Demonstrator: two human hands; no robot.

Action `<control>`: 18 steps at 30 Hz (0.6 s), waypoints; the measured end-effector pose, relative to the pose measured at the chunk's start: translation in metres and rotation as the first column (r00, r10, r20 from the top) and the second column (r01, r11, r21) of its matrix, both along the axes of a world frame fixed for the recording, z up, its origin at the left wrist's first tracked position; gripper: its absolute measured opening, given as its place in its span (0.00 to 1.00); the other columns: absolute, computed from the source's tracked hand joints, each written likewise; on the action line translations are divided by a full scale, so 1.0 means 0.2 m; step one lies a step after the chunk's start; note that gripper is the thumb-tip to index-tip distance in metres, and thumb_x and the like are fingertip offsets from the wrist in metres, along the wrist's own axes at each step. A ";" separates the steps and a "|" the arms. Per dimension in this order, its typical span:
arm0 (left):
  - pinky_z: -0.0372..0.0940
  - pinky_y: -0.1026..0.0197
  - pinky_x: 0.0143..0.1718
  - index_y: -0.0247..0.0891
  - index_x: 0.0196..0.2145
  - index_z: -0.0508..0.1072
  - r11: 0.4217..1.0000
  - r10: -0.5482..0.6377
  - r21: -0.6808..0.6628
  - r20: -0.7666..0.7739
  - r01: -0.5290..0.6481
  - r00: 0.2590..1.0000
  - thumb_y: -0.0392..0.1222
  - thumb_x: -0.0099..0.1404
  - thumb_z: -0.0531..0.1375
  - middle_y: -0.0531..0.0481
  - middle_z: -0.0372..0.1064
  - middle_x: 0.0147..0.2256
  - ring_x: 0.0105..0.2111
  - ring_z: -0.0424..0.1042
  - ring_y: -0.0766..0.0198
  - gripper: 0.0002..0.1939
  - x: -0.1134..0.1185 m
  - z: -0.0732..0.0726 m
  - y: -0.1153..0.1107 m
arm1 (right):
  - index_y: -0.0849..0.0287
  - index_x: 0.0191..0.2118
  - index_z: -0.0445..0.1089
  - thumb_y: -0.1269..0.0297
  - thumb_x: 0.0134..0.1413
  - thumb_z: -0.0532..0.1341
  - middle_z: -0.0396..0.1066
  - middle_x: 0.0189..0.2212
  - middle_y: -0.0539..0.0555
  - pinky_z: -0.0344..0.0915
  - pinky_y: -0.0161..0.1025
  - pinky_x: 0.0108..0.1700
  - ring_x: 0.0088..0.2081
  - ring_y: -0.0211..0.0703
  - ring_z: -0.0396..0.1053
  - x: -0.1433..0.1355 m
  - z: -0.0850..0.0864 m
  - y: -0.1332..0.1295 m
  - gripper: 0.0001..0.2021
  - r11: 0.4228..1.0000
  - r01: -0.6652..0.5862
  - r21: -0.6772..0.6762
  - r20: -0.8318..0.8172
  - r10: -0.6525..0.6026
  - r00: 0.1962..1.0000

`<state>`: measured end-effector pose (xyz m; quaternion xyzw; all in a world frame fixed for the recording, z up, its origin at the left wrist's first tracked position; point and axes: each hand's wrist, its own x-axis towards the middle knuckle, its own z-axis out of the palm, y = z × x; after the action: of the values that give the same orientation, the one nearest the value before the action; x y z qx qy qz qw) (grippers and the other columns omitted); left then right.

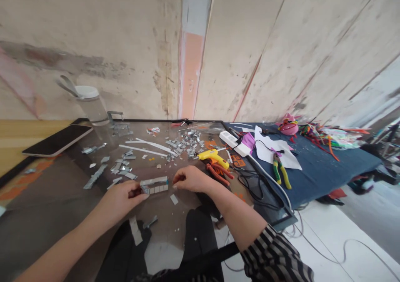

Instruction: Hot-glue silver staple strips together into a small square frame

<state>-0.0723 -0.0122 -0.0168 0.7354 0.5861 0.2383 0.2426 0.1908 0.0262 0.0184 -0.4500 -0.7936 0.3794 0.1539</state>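
Note:
My left hand (126,195) pinches the left end of a small strip of silvery tiles (158,189), held low over the glass tabletop (103,209). The strip looks like two rows of flat pieces, with a bit of blue at its right end. Just right of that end is my right hand (189,179), its fingers closed together; whatever is in them is hidden. A single loose tile (174,199) lies below the right fingers. Beyond the hands are a heap of small shiny tiles (187,143), a yellow glue gun (214,157) and red-handled pliers (218,173).
A phone (58,140) and a lidded clear jar (92,105) stand at the left. To the right are a white power strip (234,143), black cables (253,186) and green-yellow pliers (281,173) on blue cloth (318,178). White strips (146,149) lie beyond the hands.

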 end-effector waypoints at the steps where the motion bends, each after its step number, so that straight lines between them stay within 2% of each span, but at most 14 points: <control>1: 0.66 0.58 0.29 0.43 0.26 0.77 1.000 0.005 -0.003 -0.002 -0.005 1.000 0.57 0.52 0.60 0.51 0.76 0.23 0.25 0.71 0.55 0.15 0.00 0.00 0.00 | 0.62 0.36 0.78 0.70 0.48 0.67 0.75 0.28 0.49 0.61 0.29 0.34 0.30 0.35 0.70 0.00 0.00 0.00 0.07 1.000 0.003 -0.001 -0.009 -0.003 1.000; 7: 0.64 0.59 0.30 0.43 0.24 0.76 0.998 0.041 -0.050 -0.028 -0.042 0.999 0.63 0.51 0.58 0.53 0.76 0.24 0.26 0.71 0.56 0.20 0.00 -0.01 0.00 | 0.62 0.37 0.77 0.70 0.49 0.67 0.75 0.30 0.49 0.61 0.29 0.35 0.32 0.34 0.70 -0.02 -0.01 0.01 0.07 1.000 0.020 -0.006 -0.056 -0.020 0.998; 12: 0.63 0.59 0.33 0.43 0.29 0.77 0.995 0.052 -0.087 -0.044 -0.055 0.998 0.64 0.50 0.58 0.51 0.79 0.29 0.31 0.74 0.53 0.22 0.00 -0.01 0.00 | 0.63 0.36 0.77 0.70 0.51 0.67 0.75 0.30 0.49 0.61 0.28 0.35 0.31 0.33 0.69 -0.03 -0.01 0.00 0.06 1.000 0.020 -0.010 -0.095 -0.021 0.995; 18: 0.64 0.59 0.34 0.43 0.30 0.77 0.992 0.079 -0.086 -0.094 -0.088 0.992 0.66 0.50 0.57 0.50 0.80 0.30 0.31 0.75 0.53 0.24 -0.01 -0.03 0.00 | 0.62 0.35 0.77 0.70 0.51 0.67 0.74 0.28 0.47 0.58 0.27 0.34 0.29 0.31 0.67 -0.05 -0.01 -0.01 0.04 0.999 0.043 0.033 -0.103 -0.040 0.994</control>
<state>-0.0741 -0.0114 -0.0224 0.7086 0.6369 0.1882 0.2383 0.1818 0.0232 0.0154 -0.4437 -0.7816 0.3849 0.2101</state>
